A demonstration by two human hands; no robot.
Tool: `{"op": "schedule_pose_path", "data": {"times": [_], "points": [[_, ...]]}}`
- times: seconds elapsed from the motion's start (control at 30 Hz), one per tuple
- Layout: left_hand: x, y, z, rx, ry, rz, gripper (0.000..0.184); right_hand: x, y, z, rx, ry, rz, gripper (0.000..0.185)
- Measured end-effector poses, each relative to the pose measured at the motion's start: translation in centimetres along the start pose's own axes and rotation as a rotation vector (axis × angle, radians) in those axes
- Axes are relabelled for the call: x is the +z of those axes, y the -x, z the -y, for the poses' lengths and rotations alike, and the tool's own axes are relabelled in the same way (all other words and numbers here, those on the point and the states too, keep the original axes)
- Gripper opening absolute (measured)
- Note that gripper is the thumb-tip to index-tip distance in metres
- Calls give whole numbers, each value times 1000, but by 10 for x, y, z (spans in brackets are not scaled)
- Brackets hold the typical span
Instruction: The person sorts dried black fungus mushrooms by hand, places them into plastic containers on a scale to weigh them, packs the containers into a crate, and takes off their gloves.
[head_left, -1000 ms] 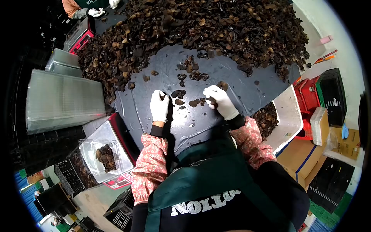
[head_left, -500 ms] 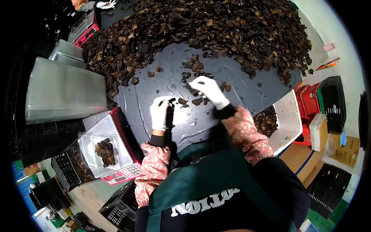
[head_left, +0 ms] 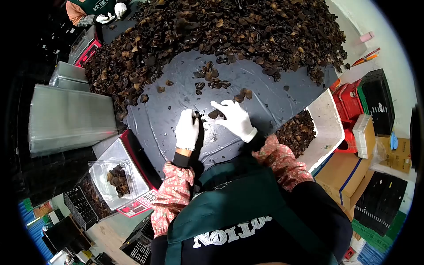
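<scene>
Grip in the white-gloved right hand (head_left: 235, 118) was open, thumb and forefinger spread on either side of a dark mushroom piece (head_left: 215, 114) on the desk (head_left: 269, 88); the left hand (head_left: 187, 132) had its fingertips drawn together at a smaller dark scrap (head_left: 197, 115), but whether it pinched that scrap could not be told. Half a second earlier the right fingers were bunched over a dark piece, with several loose ones between the hands; now they had spread, and fewer pieces showed in that gap, though the right hand may have covered some. That suggested the nearest pieces were being picked up. Largest of all, the mushroom heap (head_left: 212, 26) covered the far side of the desk and ran down its left edge. At the right edge, a white tub (head_left: 329, 119) held more of the same mushrooms. Left of the desk stood a thick stack of clear trays (head_left: 70, 119), nested together. Nearer the person, a black crate (head_left: 79, 207) also held mushrooms, partly hidden by the scale (head_left: 143, 203). On the scale sat one clear tray (head_left: 96, 174) with a small pile (head_left: 118, 180) inside. Smallest were the loose mushrooms (head_left: 215, 83) lying between the hands and the heap.
</scene>
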State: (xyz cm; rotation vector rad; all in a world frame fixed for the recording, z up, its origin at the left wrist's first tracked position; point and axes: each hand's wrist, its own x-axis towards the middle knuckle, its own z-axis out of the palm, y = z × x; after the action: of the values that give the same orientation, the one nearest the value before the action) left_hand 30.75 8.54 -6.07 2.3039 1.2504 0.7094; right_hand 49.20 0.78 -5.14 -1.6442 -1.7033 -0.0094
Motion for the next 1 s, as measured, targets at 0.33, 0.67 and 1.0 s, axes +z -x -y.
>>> {"op": "schedule_pose_path", "data": {"times": [0.33, 0.67, 1.0], "points": [[-94, 90, 6, -460, 648, -359, 25, 18, -8, -20, 73, -217, 295, 14], [-237, 171, 30, -714, 224, -1172, 23, 40, -78, 153, 141, -944, 598, 18], [-234, 192, 71, -721, 188, -1048, 36, 146, -79, 341, -994, -619, 655, 27]]}}
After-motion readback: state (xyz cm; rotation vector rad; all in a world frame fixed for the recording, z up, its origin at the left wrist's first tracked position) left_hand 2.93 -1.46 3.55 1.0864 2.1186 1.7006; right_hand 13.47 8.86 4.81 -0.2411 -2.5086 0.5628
